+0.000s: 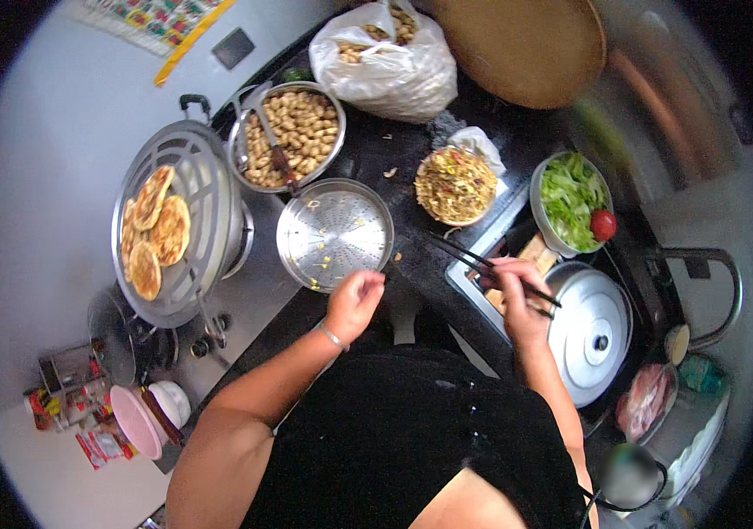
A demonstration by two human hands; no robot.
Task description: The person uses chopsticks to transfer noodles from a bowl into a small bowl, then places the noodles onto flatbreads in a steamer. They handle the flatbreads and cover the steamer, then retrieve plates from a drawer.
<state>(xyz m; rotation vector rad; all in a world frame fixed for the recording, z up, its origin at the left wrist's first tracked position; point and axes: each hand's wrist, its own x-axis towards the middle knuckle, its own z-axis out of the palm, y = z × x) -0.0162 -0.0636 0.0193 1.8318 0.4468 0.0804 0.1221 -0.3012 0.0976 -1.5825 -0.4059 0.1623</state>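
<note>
My right hand (520, 295) holds a pair of long dark chopsticks (460, 252), their tips reaching left below a bowl heaped with a yellow, shredded mixture (456, 185). Just left of me, my left hand (355, 309) has its fingers curled together at the lower right rim of a round steel pan with a perforated bottom (332, 225). Whether those fingers grip the rim is hidden. A few yellow bits lie in the pan. Under and beside my right hand are a wooden block (537, 254) and a silver lidded pot (589, 331).
Browned flatbreads (169, 231) rest on a slotted steamer rack (204, 181) at left. Behind the pan are a bowl of peanuts (306, 132) and a plastic bag of peanuts (385, 75). A bowl of cut greens (570, 198) with a red round item (603, 225) stands right, near a faucet (729, 291).
</note>
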